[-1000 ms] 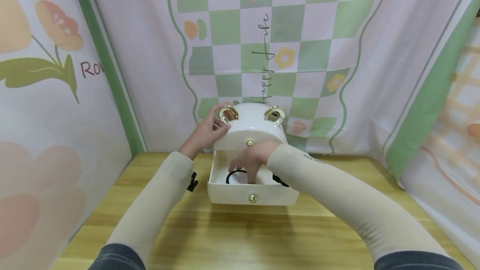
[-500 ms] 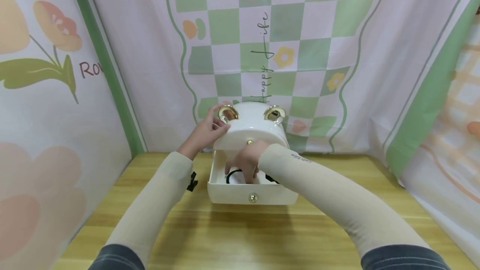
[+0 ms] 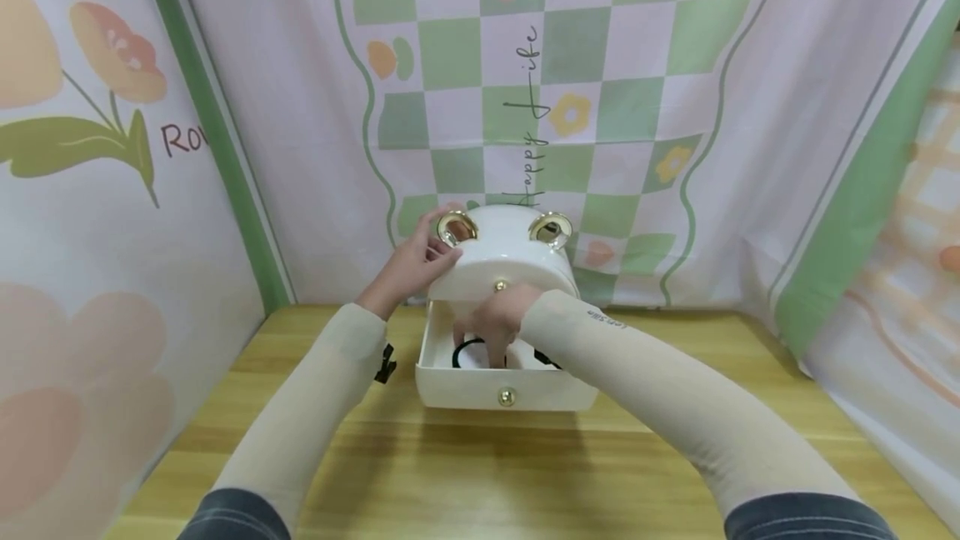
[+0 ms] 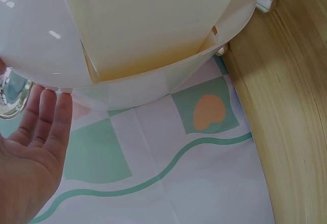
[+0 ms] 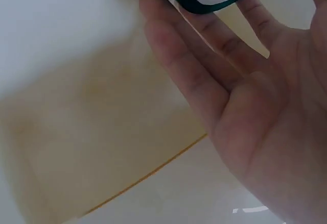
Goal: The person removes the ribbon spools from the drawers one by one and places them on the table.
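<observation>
A glossy white box (image 3: 504,236) with two gold-rimmed round ornaments stands at the table's back edge. Its lower drawer (image 3: 461,391) is pulled out. My left hand (image 3: 412,267) rests against the box's left side by the gold ornament (image 3: 457,228); in the left wrist view its straight fingers (image 4: 59,119) touch the box edge. Inside the drawer, my right hand (image 3: 498,322) reaches down over a dark-rimmed ring (image 3: 454,356). From the right wrist, this ring looks dark green (image 5: 186,2) with a white middle, against my fingertips. Whether they pinch it is hidden.
The wooden table (image 3: 480,477) runs in front of the drawer. A patterned curtain (image 3: 577,48) hangs right behind the box, with more printed cloth (image 3: 82,232) to the left. A small gold knob (image 3: 507,397) sits on the drawer front.
Over the last second my right hand and forearm have shifted slightly left inside the drawer. The left hand, the box and the drawer stay put.
</observation>
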Demonstrator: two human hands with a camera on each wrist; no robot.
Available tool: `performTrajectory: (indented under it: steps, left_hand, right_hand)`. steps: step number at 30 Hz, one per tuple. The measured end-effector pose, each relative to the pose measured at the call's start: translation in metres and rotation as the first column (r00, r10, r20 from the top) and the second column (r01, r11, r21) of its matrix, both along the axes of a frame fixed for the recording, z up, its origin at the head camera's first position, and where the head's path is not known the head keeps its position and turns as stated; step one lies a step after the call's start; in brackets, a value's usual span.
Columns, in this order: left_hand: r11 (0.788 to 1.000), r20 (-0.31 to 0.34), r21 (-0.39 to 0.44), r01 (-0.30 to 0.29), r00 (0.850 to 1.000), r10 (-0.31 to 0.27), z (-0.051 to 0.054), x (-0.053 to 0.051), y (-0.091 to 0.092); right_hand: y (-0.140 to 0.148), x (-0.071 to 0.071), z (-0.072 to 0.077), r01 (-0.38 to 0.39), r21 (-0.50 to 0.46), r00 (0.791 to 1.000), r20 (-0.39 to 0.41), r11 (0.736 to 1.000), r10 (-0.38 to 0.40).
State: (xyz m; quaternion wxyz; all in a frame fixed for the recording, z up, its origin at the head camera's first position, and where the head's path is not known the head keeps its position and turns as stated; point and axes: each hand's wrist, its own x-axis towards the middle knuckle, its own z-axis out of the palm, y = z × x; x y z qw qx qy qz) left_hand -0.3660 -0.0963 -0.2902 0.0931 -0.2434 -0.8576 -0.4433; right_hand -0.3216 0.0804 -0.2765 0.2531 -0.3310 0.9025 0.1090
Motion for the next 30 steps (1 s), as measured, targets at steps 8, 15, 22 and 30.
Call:
performTrajectory:
  steps: [8, 15, 22, 30]
  left_hand:
    - [1.000, 0.004, -0.002, -0.002, 1.000, 0.002, 0.001, 0.001, 0.000]
    - [1.000, 0.021, -0.014, -0.009, 1.000, 0.009, 0.003, 0.004, 0.001]
    - [1.000, 0.032, -0.010, -0.010, 0.999, 0.011, 0.003, 0.004, 0.001]
    - [1.000, 0.030, -0.013, -0.017, 0.999, 0.017, 0.003, 0.004, 0.001]
  right_hand:
    - [-0.002, 0.003, 0.018, -0.062, 0.033, 0.997, -0.045, 0.998, 0.063]
    - [0.003, 0.010, 0.039, -0.055, 0.015, 0.996, -0.065, 0.998, 0.056]
    - [0.012, 0.015, 0.055, -0.057, -0.036, 0.997, -0.052, 0.998, 0.055]
    - [0.027, 0.019, 0.062, -0.120, -0.111, 0.993, -0.021, 0.986, 0.119]
